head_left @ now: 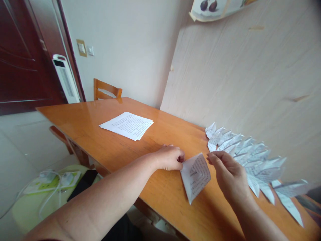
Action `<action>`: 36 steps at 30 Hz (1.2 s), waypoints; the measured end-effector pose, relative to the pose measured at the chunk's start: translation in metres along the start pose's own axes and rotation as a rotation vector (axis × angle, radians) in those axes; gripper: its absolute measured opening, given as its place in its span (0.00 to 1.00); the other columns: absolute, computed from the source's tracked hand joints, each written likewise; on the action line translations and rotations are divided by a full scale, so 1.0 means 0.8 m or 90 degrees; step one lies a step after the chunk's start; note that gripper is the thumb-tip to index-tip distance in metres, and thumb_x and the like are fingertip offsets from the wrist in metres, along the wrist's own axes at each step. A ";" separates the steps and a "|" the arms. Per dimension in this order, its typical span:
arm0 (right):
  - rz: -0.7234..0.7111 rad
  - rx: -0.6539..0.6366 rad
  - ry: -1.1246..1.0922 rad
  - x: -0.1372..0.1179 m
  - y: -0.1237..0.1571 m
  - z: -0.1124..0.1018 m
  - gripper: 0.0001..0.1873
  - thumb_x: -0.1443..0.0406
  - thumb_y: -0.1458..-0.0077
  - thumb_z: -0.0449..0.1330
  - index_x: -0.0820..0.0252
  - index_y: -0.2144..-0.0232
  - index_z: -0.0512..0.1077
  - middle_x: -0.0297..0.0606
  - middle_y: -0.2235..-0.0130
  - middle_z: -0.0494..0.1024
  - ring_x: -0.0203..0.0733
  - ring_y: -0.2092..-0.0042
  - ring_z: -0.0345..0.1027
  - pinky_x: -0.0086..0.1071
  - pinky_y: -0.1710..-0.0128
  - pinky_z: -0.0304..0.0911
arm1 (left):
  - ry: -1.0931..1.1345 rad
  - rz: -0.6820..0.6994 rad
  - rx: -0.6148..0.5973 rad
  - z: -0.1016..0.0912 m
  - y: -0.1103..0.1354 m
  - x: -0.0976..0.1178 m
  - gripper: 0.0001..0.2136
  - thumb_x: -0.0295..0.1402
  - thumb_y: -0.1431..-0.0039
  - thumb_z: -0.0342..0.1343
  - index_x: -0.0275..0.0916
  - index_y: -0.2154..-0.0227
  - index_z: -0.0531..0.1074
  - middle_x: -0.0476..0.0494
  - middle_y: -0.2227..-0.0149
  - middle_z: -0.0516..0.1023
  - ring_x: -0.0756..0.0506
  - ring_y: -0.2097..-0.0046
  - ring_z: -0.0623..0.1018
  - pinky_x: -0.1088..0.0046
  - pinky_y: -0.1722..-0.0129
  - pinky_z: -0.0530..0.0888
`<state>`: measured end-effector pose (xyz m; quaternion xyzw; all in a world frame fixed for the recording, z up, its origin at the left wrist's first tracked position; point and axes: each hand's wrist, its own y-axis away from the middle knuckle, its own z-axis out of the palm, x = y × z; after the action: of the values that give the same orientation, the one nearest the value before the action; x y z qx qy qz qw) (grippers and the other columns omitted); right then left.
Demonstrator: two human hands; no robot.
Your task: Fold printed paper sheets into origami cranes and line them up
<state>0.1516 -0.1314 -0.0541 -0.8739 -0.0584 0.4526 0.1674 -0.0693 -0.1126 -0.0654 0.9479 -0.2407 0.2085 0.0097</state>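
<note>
A sheet of printed paper folded into a pointed, kite-like shape (pixel 197 177) is above the near part of the wooden table. My left hand (pixel 170 157) pinches its left corner between thumb and fingers. Just right of its top corner is my right hand (pixel 228 172), thumb and forefinger pressed together. A narrow gap shows between those fingertips and the paper, and I see nothing in them. Beyond my right hand, several folded paper pieces (pixel 253 150) with upright points stand in rows along the board.
A stack of printed sheets (pixel 127 125) lies on the table (pixel 82 117) at the far left. A pale wooden board (pixel 233 77) rises along the right side. A chair (pixel 107 89) stands behind the table. Lower left, a stool (pixel 25 211) holds a power strip (pixel 50 182) with cables.
</note>
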 end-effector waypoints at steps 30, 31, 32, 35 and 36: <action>0.076 -0.519 -0.014 0.027 -0.012 -0.037 0.05 0.66 0.50 0.57 0.58 0.75 0.72 0.32 0.74 0.75 0.38 0.71 0.67 0.30 0.69 0.62 | 0.010 0.005 0.030 0.010 -0.001 -0.008 0.08 0.42 0.46 0.61 0.44 0.67 0.75 0.49 0.62 0.77 0.43 0.57 0.73 0.66 0.57 0.64; 0.075 -0.523 -0.015 0.027 -0.012 -0.036 0.06 0.65 0.49 0.57 0.58 0.74 0.73 0.32 0.74 0.75 0.38 0.70 0.67 0.30 0.69 0.62 | 0.008 0.006 0.030 0.011 -0.001 -0.008 0.08 0.42 0.46 0.61 0.44 0.67 0.75 0.49 0.62 0.77 0.43 0.57 0.73 0.66 0.58 0.64; 0.074 -0.526 -0.012 0.026 -0.011 -0.035 0.06 0.64 0.48 0.56 0.58 0.73 0.73 0.32 0.73 0.75 0.38 0.70 0.67 0.30 0.68 0.62 | 0.006 0.006 0.031 0.011 -0.002 -0.008 0.09 0.42 0.46 0.61 0.44 0.67 0.75 0.49 0.62 0.77 0.43 0.57 0.73 0.67 0.58 0.64; 0.070 -0.529 -0.007 0.025 -0.010 -0.031 0.09 0.60 0.45 0.56 0.58 0.72 0.72 0.32 0.73 0.74 0.38 0.70 0.67 0.31 0.67 0.62 | 0.000 0.009 0.033 0.010 -0.003 -0.007 0.08 0.42 0.47 0.61 0.44 0.68 0.75 0.49 0.63 0.77 0.43 0.58 0.73 0.67 0.59 0.64; 0.069 -0.526 -0.008 0.025 -0.009 -0.030 0.10 0.59 0.44 0.57 0.58 0.72 0.72 0.32 0.73 0.74 0.38 0.70 0.67 0.31 0.67 0.62 | -0.001 0.010 0.033 0.010 -0.003 -0.007 0.08 0.42 0.47 0.61 0.44 0.69 0.75 0.49 0.63 0.77 0.42 0.58 0.73 0.67 0.59 0.64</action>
<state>0.1828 -0.1252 -0.0542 -0.8667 -0.1898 0.4045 -0.2216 -0.0698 -0.1093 -0.0746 0.9460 -0.2428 0.2139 -0.0168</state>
